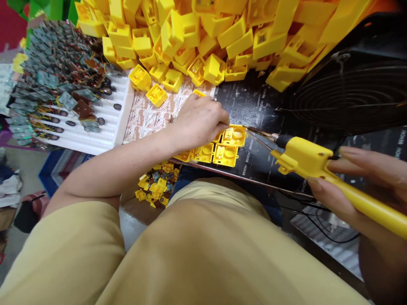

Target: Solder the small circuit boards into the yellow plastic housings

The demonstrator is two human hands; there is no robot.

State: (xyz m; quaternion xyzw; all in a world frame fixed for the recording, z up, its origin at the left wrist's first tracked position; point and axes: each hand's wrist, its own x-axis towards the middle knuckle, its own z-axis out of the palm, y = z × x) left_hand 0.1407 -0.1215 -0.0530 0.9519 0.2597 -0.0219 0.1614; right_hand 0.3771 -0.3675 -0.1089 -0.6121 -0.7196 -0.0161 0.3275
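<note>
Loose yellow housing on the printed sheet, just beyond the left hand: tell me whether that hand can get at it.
Probably yes. The loose yellow housing lies in the open on the printed sheet, just beyond the left hand, with nothing between them. That hand now rests on the row of yellow housings, so it must lift first.

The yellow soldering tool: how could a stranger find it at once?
Start at the black round fan grille on the right. Just below it, the right hand holds a long yellow plastic soldering tool. Unlike the boxy yellow housings, it has a thin metal tip.
</note>
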